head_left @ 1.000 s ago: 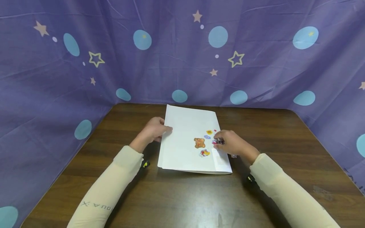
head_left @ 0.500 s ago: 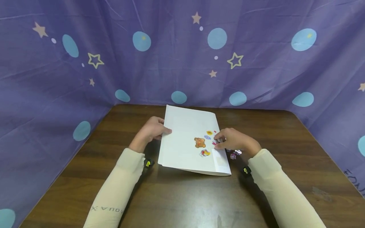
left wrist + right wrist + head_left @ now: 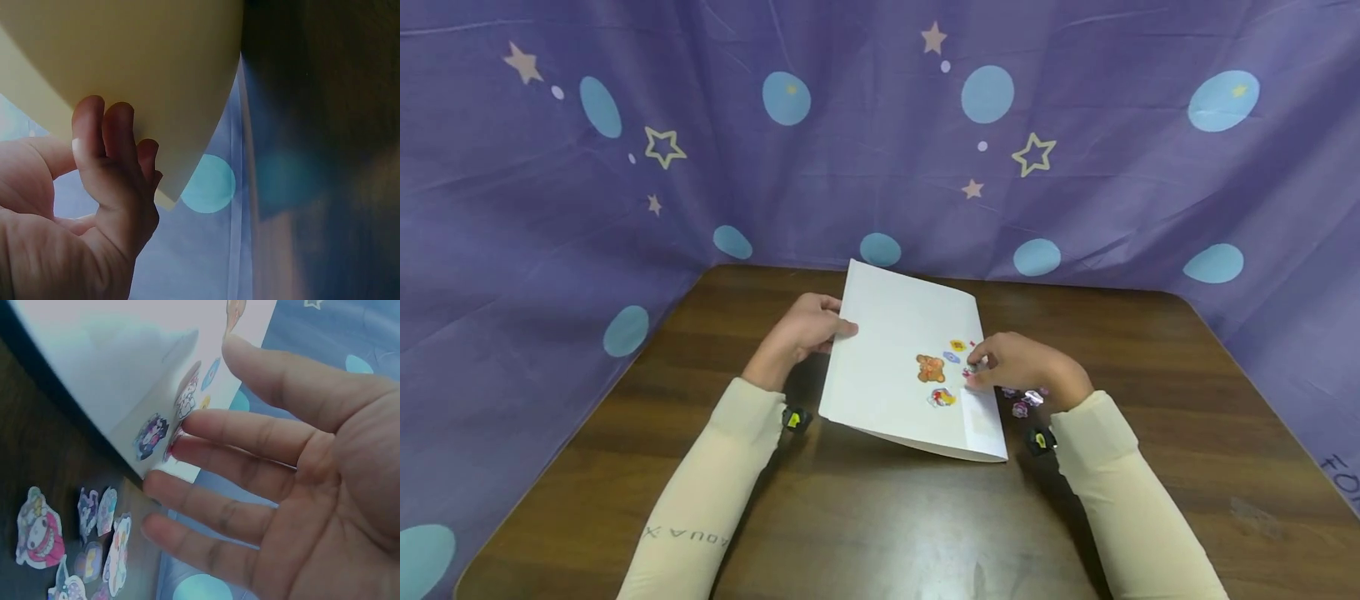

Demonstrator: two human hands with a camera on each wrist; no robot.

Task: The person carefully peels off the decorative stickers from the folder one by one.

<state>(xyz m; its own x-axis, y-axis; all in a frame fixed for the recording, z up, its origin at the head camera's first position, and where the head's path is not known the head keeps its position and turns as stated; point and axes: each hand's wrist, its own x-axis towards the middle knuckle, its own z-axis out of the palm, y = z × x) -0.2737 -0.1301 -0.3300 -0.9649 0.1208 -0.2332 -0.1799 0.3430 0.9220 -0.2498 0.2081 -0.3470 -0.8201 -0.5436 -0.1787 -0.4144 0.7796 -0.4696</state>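
Observation:
In the head view, a folded white sheet of paper (image 3: 891, 333) stands tilted above the table, its left side raised. My left hand (image 3: 808, 323) pinches its left edge, thumb on top; the left wrist view shows the fingers (image 3: 119, 134) behind the paper. On the sheet are a brown bear sticker (image 3: 930, 368), a yellow sticker (image 3: 957, 345), a blue sticker (image 3: 951, 357) and a red-and-yellow sticker (image 3: 942, 397). My right hand (image 3: 1018, 367) is at the right edge, fingers straight, fingertips by a dark character sticker (image 3: 150, 437) and a white character sticker (image 3: 187, 394).
Several loose stickers (image 3: 1032, 398) lie on the brown wooden table (image 3: 895, 533) right of the paper, one of them a pink-hooded character sticker (image 3: 40, 531). A glossy pale strip (image 3: 982, 421) is on the paper's lower right. A purple curtain (image 3: 880, 167) hangs behind the table.
My left hand has lifted the paper's left side, so it tilts more and its lower edge bows. The right hand stays at the right edge, and more loose stickers show beside it.

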